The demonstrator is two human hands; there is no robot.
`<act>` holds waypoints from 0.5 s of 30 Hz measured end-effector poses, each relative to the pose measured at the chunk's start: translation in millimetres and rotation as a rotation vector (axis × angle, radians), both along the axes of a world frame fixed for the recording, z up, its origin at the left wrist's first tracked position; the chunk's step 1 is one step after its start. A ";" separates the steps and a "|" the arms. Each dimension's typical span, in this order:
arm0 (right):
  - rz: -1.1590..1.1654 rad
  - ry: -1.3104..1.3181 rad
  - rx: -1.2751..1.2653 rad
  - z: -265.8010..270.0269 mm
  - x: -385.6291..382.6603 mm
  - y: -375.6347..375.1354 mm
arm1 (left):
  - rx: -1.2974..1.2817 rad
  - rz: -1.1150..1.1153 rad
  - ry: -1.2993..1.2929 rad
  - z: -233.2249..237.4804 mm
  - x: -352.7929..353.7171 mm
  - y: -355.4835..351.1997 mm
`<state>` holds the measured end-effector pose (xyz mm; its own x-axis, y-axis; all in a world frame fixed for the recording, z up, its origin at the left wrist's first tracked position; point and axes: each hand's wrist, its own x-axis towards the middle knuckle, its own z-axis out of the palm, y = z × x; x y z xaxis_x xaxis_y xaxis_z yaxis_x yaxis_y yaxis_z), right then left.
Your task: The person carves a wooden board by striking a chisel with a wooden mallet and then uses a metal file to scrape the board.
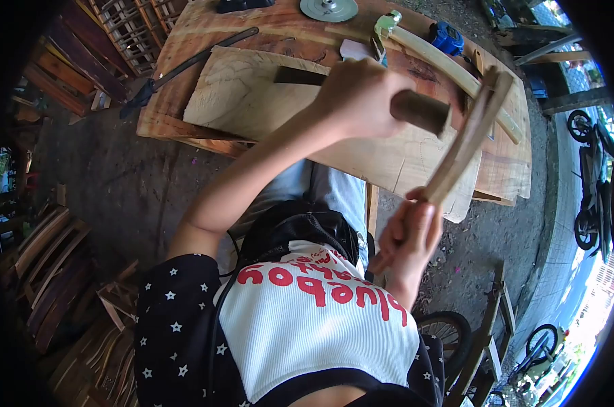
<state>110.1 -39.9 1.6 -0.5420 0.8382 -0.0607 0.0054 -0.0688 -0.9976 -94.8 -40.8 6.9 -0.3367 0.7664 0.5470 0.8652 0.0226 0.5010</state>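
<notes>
My left hand is closed around a chisel; its thick round wooden handle sticks out to the right of my fist, and a dark flat blade shows to the left. Below the blade lies a pale wooden board on the workbench. In my right hand, fingers wrapped, I hold a curved wooden stick. It rises up and to the right, its upper end beyond the chisel handle. Motion slightly blurs both hands.
On the slab-topped workbench lie a long dark tool, a metal disc, a long pale wooden handle and a blue tape measure. Stacked wood pieces stand left. Motorcycles are at right.
</notes>
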 end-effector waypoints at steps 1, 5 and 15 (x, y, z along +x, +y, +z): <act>-0.134 -0.072 0.250 -5.4 3.1 10.7 | -0.023 0.028 0.016 -0.3 -7.1 -3.6; -0.350 0.644 0.124 25.3 23.4 58.1 | -0.008 0.025 0.011 5.9 -15.5 -15.5; -0.141 0.203 -0.037 22.6 -21.5 18.3 | 0.032 0.075 0.032 7.9 -45.1 -42.3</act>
